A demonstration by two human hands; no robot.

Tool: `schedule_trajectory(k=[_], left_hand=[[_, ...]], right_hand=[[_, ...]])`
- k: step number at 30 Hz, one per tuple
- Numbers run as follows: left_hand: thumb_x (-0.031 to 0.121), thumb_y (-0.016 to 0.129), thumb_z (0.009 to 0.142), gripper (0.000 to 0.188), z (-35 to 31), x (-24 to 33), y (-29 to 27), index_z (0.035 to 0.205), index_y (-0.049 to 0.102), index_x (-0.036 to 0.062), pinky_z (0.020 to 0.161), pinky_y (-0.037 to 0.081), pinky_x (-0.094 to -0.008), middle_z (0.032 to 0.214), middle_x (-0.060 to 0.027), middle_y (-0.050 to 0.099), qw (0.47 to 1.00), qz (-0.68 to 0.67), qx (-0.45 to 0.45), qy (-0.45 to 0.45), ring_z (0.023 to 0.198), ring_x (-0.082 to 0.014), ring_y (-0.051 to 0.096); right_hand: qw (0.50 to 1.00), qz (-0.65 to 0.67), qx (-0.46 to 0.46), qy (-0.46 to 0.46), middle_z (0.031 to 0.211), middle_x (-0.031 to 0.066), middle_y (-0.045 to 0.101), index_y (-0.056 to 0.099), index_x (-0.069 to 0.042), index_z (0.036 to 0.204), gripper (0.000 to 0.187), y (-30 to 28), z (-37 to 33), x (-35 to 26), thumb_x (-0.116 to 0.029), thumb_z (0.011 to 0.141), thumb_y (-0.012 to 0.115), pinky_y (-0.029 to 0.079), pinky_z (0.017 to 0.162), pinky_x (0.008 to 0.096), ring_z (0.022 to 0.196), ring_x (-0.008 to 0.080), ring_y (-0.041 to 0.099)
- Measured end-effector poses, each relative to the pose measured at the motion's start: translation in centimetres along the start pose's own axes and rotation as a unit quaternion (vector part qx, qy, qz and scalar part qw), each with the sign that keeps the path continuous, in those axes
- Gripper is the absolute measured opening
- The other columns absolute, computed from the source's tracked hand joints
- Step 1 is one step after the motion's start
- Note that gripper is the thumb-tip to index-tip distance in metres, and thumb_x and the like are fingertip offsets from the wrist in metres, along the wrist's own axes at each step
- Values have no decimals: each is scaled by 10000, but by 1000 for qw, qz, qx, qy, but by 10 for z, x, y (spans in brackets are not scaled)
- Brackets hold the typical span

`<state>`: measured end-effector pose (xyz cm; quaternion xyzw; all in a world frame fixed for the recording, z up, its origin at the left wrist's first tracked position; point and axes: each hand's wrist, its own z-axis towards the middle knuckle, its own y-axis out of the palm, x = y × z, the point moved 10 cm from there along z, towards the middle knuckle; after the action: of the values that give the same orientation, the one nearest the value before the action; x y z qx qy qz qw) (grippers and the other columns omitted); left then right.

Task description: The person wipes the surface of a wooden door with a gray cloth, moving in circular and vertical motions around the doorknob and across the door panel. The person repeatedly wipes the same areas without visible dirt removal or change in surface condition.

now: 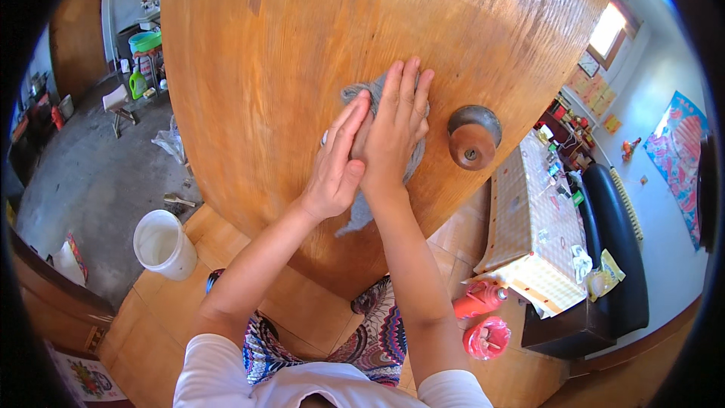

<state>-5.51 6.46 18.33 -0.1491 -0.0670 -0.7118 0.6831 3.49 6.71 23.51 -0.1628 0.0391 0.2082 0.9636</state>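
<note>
A bunched grey cloth (pixel 356 221) lies against a varnished wooden door (pixel 249 83), partly hidden by my hands. My right hand (pixel 393 132) holds the cloth to the wood, its fingers stretched upward over it and the palm toward the door. Beside it, my left hand (pixel 338 162) has straight fingers and rests at the cloth's left side, fingertips and thumb close to the right hand. A round wooden knob (pixel 472 143) with a keyhole sits on the door to the right of my hands.
A white bucket (pixel 162 245) stands on the tiles at lower left, near a brush (pixel 179 200). On the right are a cloth-covered table (pixel 521 211), a black sofa (pixel 623 257), a red flask (pixel 479 298) and a small red-lined bin (pixel 487 338).
</note>
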Motion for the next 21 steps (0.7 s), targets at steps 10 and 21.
schedule_trajectory(k=[10,21], left_hand=[[664,499,983,702,-97,-32,62,1514,577,211,1218,132,-653,1712,-158,299,971,229,50,-52,1581,-439,202],[48,688,905,501,119,44,25,1347,724,282,1123,325,-514,1513,-61,535,915,351,116,159,1342,-352,458]], right_hand=[[994,72,-18,-77,1385,210,597,587,6,1328,385,-92,-141,58,2,944,601,472,1055,492,1282,391,575],[740,533,54,407,1610,124,407,350,-63,1591,764,-60,-86,187,-646,1097,313,314,1217,427,1467,270,405]])
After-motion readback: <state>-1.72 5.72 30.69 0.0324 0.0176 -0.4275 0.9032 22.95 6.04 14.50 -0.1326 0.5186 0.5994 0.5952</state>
